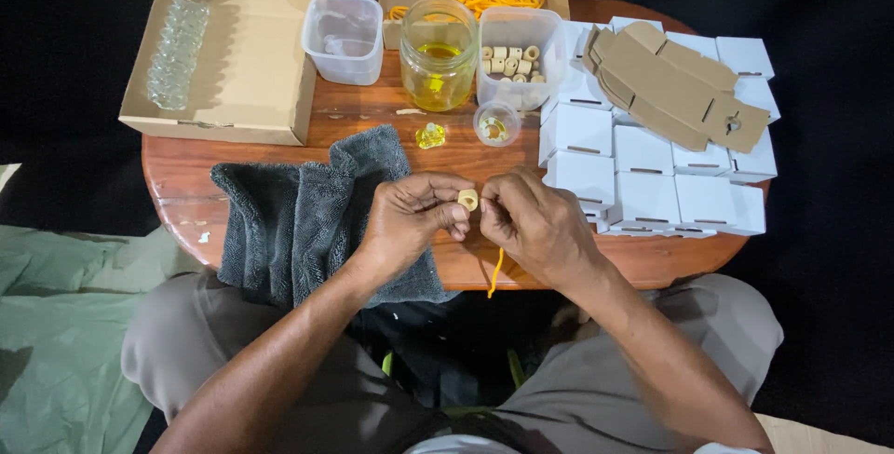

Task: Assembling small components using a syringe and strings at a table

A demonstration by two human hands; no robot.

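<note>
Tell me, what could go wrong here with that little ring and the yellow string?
The small cream ring is pinched only at the fingertips of the left hand and right hand, near the table edge; if it slips, it may fall into the lap. The yellow cord hangs loose below and could slide out. The open jar of yellow liquid stands close behind; a bump might spill it.

A small pale-yellow ring-shaped bead [467, 199], its hole facing the camera, sits pinched above the table's near edge, with a thin yellow cord [495, 274] hanging straight down just below it, its lower end loose past the table edge.
</note>
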